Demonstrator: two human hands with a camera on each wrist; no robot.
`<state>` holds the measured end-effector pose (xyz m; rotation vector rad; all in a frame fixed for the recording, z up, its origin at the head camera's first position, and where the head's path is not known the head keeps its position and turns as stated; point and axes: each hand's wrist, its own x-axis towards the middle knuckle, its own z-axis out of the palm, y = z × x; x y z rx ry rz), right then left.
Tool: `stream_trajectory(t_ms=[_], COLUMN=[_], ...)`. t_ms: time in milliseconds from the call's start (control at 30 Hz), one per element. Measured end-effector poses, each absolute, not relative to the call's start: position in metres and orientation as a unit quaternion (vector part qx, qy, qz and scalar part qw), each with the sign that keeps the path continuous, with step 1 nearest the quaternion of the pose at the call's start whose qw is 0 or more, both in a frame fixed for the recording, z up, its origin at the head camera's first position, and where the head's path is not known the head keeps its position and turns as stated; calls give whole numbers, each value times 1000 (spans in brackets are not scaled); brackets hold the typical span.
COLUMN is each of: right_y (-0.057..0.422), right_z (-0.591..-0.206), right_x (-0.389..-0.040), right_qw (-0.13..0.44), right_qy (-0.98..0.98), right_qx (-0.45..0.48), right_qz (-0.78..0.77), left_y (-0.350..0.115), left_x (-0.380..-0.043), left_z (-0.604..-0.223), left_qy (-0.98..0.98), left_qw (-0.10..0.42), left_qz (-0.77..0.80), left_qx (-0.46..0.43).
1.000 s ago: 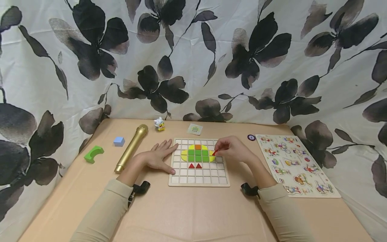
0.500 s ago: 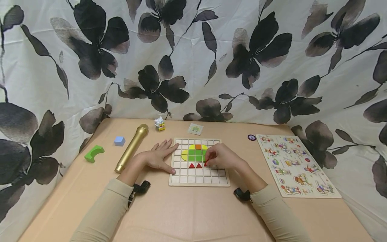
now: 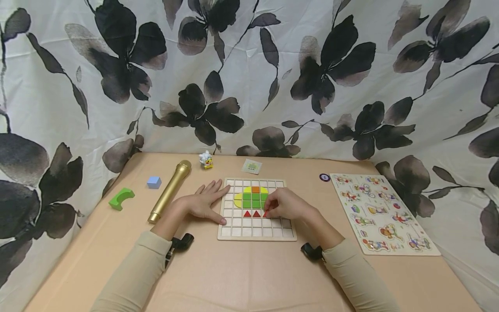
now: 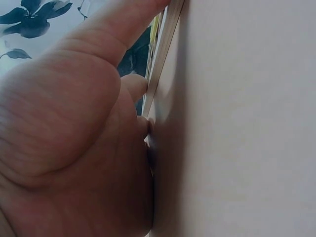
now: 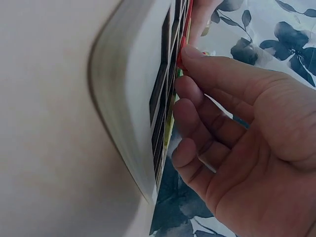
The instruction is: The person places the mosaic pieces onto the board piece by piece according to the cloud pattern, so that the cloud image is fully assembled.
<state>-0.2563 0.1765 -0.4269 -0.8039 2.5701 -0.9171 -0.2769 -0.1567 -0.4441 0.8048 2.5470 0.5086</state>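
A white grid board (image 3: 249, 233) lies on the table, bearing green squares (image 3: 253, 200), an orange square (image 3: 255, 189) and rounded yellow pieces (image 3: 238, 199). Below them two red triangles (image 3: 251, 214) sit side by side in their cells. My right hand (image 3: 289, 203) pinches another red triangle (image 3: 265, 214) at the cell just right of those two. In the right wrist view, thumb and index finger meet on this red piece (image 5: 180, 55) right at the board's surface. My left hand (image 3: 200, 205) rests with fingers spread, thumb and fingertips at the board's left edge.
Left of the board lie a gold microphone-shaped tube (image 3: 169, 190), a blue block (image 3: 153, 182) and a green arch (image 3: 121, 199). A small figurine (image 3: 205, 160) and pattern card (image 3: 251, 166) stand behind. At right are a round dark token (image 3: 324, 177) and a picture board (image 3: 383, 212).
My right hand has moved left and toward me with the red triangle, from the yellow piece's right end to the row of triangles. It then stays there; the left hand has not moved.
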Motion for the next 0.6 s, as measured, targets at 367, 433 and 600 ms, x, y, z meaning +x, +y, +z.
stream_trajectory(t_ms=[367, 433, 600], right_y=[178, 179, 184], right_z=[-426, -426, -427], right_x=[-256, -256, -257], right_qw=[143, 142, 124], right_qy=[896, 896, 903], right_qx=[-293, -294, -282], right_qz=[-302, -302, -298], left_y=[-159, -159, -159], left_x=[-278, -278, -276], left_z=[-448, -447, -447], left_qy=[908, 908, 907], left_qw=[209, 209, 208], left_qz=[210, 209, 207], left_qx=[296, 296, 301])
